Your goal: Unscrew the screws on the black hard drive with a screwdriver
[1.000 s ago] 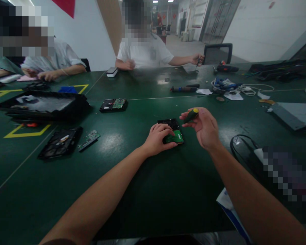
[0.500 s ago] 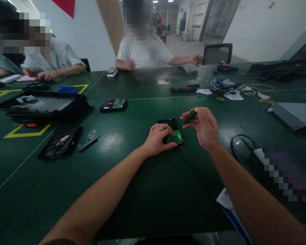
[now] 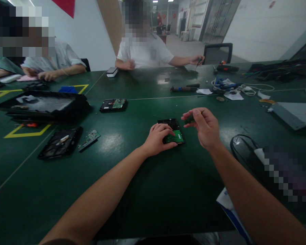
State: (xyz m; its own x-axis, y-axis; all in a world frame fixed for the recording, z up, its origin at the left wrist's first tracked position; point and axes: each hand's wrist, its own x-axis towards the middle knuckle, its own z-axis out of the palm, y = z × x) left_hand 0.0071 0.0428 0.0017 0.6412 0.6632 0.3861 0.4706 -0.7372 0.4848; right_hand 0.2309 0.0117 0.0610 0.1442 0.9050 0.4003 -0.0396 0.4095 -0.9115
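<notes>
A hard drive (image 3: 177,136) with a green circuit board lies flat on the dark green table in front of me. Across its left part rests my left hand (image 3: 160,139), fingers curled over the board and thumb along the near edge, gripping it. My right hand (image 3: 205,127), just right of the drive, pinches a screwdriver (image 3: 189,119) by its dark green handle. Fingers cover much of the handle, and I cannot make out the tip. Further left are a second hard drive (image 3: 114,105), a black drive casing (image 3: 61,142) and a loose circuit board (image 3: 89,139).
A black tray (image 3: 79,103) stands at the left. Pen-like tools (image 3: 184,89), a coiled cable (image 3: 253,89) and a grey metal box (image 3: 293,114) lie toward the right. One co-worker (image 3: 145,52) sits opposite, holding a tool; another person (image 3: 62,56) is at the far left.
My right hand has rolled the screwdriver handle, whose yellow end is now mostly hidden by the fingers. My left hand and the hard drive stay in place.
</notes>
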